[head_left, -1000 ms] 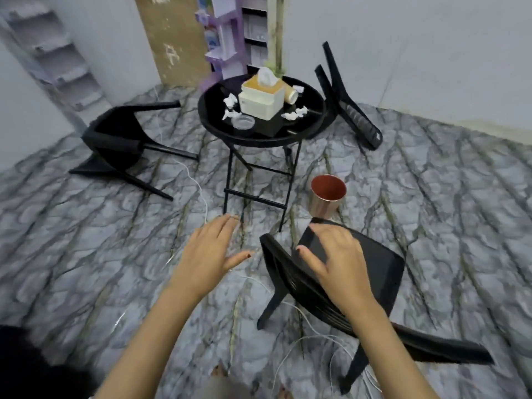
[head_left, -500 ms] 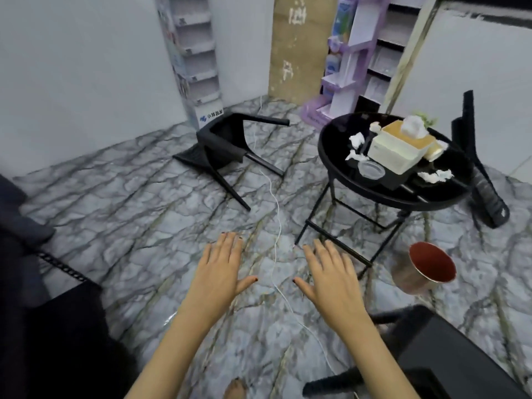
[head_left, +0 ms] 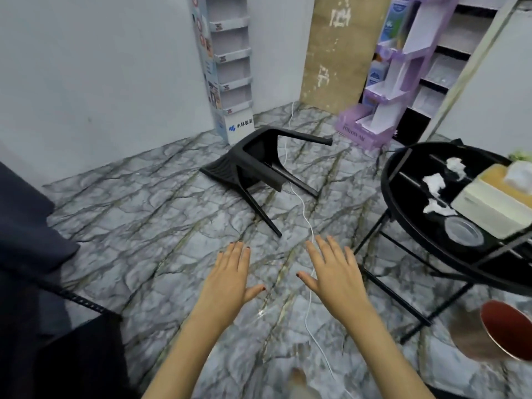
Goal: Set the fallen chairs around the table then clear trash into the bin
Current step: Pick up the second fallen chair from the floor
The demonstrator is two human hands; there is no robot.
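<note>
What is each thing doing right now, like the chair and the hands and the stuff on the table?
Black chair: tipped over on the floor.
Left hand: open, holding nothing.
Right hand: open, holding nothing.
Round table: standing upright.
Crumpled tissues: lying on the table, not binned.
Tissue box: on the table, a tissue poking out.
Bin: on the floor by the table, open-topped.

We read "小林製薬" in blue, next to a blue logo, on the white base of the grey display shelf [head_left: 230,82] by the wall. The purple display stand [head_left: 385,93] has dark lettering on its base, upside down to us, which we cannot make out.
</note>
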